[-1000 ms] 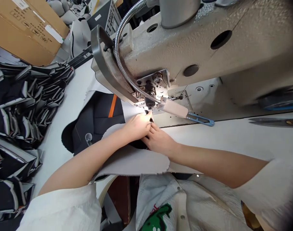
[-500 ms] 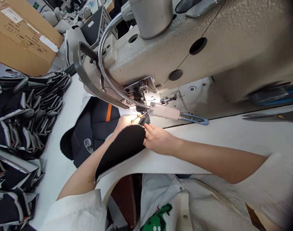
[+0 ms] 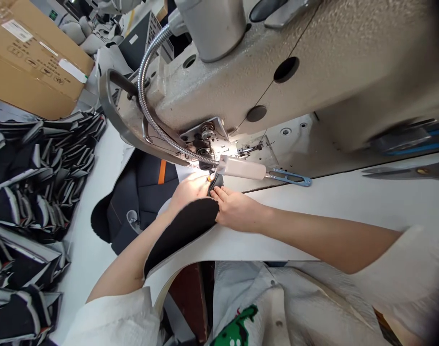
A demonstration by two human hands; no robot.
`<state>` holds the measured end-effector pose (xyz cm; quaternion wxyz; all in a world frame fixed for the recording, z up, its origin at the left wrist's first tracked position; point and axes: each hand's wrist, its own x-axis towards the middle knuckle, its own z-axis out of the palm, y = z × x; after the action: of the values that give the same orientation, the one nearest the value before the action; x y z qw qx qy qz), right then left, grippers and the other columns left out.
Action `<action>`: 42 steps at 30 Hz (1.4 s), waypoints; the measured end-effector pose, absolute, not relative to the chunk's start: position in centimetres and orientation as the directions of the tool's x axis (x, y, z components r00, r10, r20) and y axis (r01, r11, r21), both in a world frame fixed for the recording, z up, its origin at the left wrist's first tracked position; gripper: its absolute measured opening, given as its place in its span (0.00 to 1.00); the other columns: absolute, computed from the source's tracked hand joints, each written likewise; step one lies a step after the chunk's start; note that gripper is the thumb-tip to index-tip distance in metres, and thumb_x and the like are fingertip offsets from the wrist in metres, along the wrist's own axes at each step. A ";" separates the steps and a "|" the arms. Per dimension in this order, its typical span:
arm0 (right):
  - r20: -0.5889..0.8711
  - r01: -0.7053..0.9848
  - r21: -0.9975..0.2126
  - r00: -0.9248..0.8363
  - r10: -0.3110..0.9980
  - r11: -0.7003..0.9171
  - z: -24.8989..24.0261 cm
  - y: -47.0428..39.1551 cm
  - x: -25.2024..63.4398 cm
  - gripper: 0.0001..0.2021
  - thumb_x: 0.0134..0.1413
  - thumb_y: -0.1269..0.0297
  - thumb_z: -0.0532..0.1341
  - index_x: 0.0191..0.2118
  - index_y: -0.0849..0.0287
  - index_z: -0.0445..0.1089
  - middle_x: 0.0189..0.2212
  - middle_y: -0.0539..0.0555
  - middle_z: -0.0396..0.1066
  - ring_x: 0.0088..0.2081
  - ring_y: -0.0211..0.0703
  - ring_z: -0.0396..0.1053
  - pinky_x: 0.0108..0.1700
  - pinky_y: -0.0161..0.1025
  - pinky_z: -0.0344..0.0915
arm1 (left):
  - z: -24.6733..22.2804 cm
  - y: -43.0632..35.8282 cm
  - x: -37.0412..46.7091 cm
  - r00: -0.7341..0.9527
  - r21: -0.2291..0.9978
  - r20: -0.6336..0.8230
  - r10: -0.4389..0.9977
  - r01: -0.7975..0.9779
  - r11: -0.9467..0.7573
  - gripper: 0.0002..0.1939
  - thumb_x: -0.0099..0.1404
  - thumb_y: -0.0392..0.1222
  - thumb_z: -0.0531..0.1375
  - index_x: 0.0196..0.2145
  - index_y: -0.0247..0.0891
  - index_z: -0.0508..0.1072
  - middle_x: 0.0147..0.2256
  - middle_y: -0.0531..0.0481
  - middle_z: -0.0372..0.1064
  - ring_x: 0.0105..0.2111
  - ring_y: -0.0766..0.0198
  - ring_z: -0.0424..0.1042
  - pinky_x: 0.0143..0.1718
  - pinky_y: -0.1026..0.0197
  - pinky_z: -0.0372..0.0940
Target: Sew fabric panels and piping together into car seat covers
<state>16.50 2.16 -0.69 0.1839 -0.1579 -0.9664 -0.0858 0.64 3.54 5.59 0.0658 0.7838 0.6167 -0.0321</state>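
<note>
A black padded fabric cover (image 3: 120,194) with an orange strip lies beneath the head of a sewing machine (image 3: 205,149). Close to the lit presser foot, my left hand (image 3: 190,193) grips the cover, its fingertips partly lost in the glare. Just right of it, my right hand (image 3: 237,210) pinches the cover's edge, fingers together and thumb hidden. Part of the cover curls up as a black flap (image 3: 181,233) over my left forearm. A small clear plastic piece (image 3: 133,218) rests on the cover.
Blue thread snips (image 3: 289,177) lie behind the white lamp (image 3: 243,168). Scissors (image 3: 410,171) are at the right of the white table (image 3: 277,245). Stacked black and grey padded pieces (image 3: 21,182) line the left side, below a cardboard box (image 3: 35,57).
My left hand's fingers have flattened closer to the fabric by the needle. The raised flap's top has sunk slightly. My right hand has barely shifted, and the view has moved a little.
</note>
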 end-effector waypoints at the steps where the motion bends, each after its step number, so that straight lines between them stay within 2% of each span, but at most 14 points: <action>1: 0.395 0.346 0.112 -0.876 0.278 0.931 -0.7 2.1 16.5 0.13 0.54 0.76 0.53 0.42 0.74 0.72 0.44 0.76 0.70 0.45 0.59 0.71 0.45 0.52 0.66 | 5.5 3.2 1.2 0.244 -0.016 -0.180 0.953 0.968 -0.251 0.14 0.65 0.36 0.50 0.45 0.34 0.72 0.42 0.43 0.70 0.38 0.59 0.70 0.38 0.62 0.65; 2: 0.401 0.348 0.105 -0.872 0.280 0.932 -0.6 2.1 16.6 0.13 0.54 0.77 0.53 0.40 0.72 0.72 0.42 0.74 0.71 0.44 0.58 0.72 0.44 0.51 0.66 | 5.4 2.9 1.8 0.236 -0.083 -0.219 0.947 0.962 -0.259 0.17 0.65 0.35 0.50 0.49 0.33 0.69 0.44 0.40 0.69 0.40 0.56 0.70 0.38 0.60 0.66; 4: 0.398 0.333 0.078 -0.874 0.277 0.940 -0.5 2.0 16.6 0.12 0.53 0.76 0.53 0.38 0.70 0.72 0.39 0.72 0.73 0.42 0.56 0.72 0.42 0.51 0.66 | 5.5 2.6 2.8 0.215 -0.153 -0.276 0.937 0.952 -0.263 0.19 0.64 0.33 0.49 0.52 0.30 0.66 0.44 0.38 0.68 0.41 0.54 0.70 0.38 0.58 0.66; 8: 0.438 0.374 0.095 -0.848 0.298 0.923 -0.3 1.5 15.9 0.13 0.53 0.78 0.52 0.39 0.70 0.72 0.37 0.72 0.73 0.39 0.55 0.72 0.41 0.53 0.65 | 6.1 3.4 3.8 0.243 -0.126 -0.360 0.901 0.944 -0.305 0.16 0.66 0.31 0.46 0.46 0.29 0.69 0.43 0.39 0.68 0.42 0.56 0.70 0.43 0.58 0.65; 11: 0.460 0.388 0.129 -0.838 0.292 0.913 -0.4 0.8 15.3 0.15 0.55 0.79 0.49 0.42 0.72 0.72 0.36 0.71 0.73 0.37 0.55 0.72 0.40 0.54 0.64 | 6.4 4.3 3.8 0.287 -0.061 -0.345 0.894 0.943 -0.326 0.13 0.66 0.33 0.47 0.40 0.32 0.70 0.40 0.42 0.70 0.41 0.57 0.69 0.45 0.58 0.65; 16: 0.444 0.376 0.132 -0.850 0.284 0.917 -0.4 0.4 15.1 0.16 0.56 0.78 0.49 0.43 0.72 0.72 0.36 0.71 0.73 0.37 0.57 0.72 0.41 0.55 0.64 | 5.6 4.8 3.2 0.345 -0.083 -0.289 0.893 0.920 -0.382 0.10 0.65 0.34 0.49 0.34 0.34 0.70 0.35 0.44 0.69 0.38 0.58 0.69 0.45 0.56 0.65; 22: 0.466 0.402 0.134 -0.833 0.300 0.906 -0.5 0.7 15.3 0.15 0.56 0.77 0.49 0.43 0.69 0.72 0.38 0.67 0.73 0.40 0.56 0.71 0.44 0.56 0.63 | 4.0 4.5 2.7 0.363 -0.158 -0.167 0.917 0.908 -0.388 0.11 0.64 0.32 0.49 0.39 0.34 0.70 0.40 0.42 0.68 0.41 0.58 0.68 0.42 0.59 0.65; 25: 0.459 0.371 0.120 -0.843 0.280 0.921 -0.5 0.7 15.4 0.14 0.56 0.78 0.50 0.40 0.67 0.72 0.34 0.65 0.74 0.36 0.53 0.71 0.44 0.55 0.63 | 4.1 4.1 3.0 0.355 -0.192 -0.153 0.922 0.905 -0.380 0.12 0.63 0.30 0.49 0.40 0.33 0.70 0.39 0.40 0.68 0.41 0.56 0.67 0.43 0.57 0.66; 30: 0.426 0.290 0.061 -0.873 0.238 0.955 -0.1 0.2 15.5 0.13 0.56 0.78 0.50 0.36 0.67 0.72 0.32 0.64 0.73 0.35 0.50 0.71 0.43 0.52 0.64 | 5.5 3.3 3.5 0.283 -0.293 -0.169 0.944 0.900 -0.322 0.17 0.64 0.31 0.48 0.48 0.34 0.69 0.44 0.37 0.67 0.48 0.49 0.64 0.42 0.52 0.66; 35: 0.412 0.306 0.010 -0.869 0.275 0.952 0.0 0.1 15.5 0.13 0.56 0.78 0.50 0.35 0.66 0.71 0.33 0.64 0.73 0.37 0.51 0.71 0.41 0.49 0.65 | 5.4 3.1 3.2 0.279 -0.280 -0.217 0.936 0.900 -0.333 0.21 0.64 0.30 0.49 0.54 0.33 0.65 0.42 0.41 0.69 0.43 0.55 0.68 0.43 0.56 0.66; 42: 0.402 0.275 0.008 -0.881 0.249 0.961 -0.2 0.4 15.7 0.11 0.56 0.78 0.52 0.36 0.67 0.71 0.34 0.64 0.74 0.38 0.49 0.71 0.45 0.49 0.64 | 4.4 2.7 3.2 0.265 -0.276 -0.165 0.950 0.912 -0.303 0.22 0.64 0.31 0.49 0.56 0.31 0.63 0.42 0.40 0.68 0.43 0.54 0.68 0.43 0.56 0.65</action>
<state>15.71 0.43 -0.22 0.2030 -0.1352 -0.9693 -0.0325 3.16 2.67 4.36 -0.0628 0.7929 0.5871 -0.1506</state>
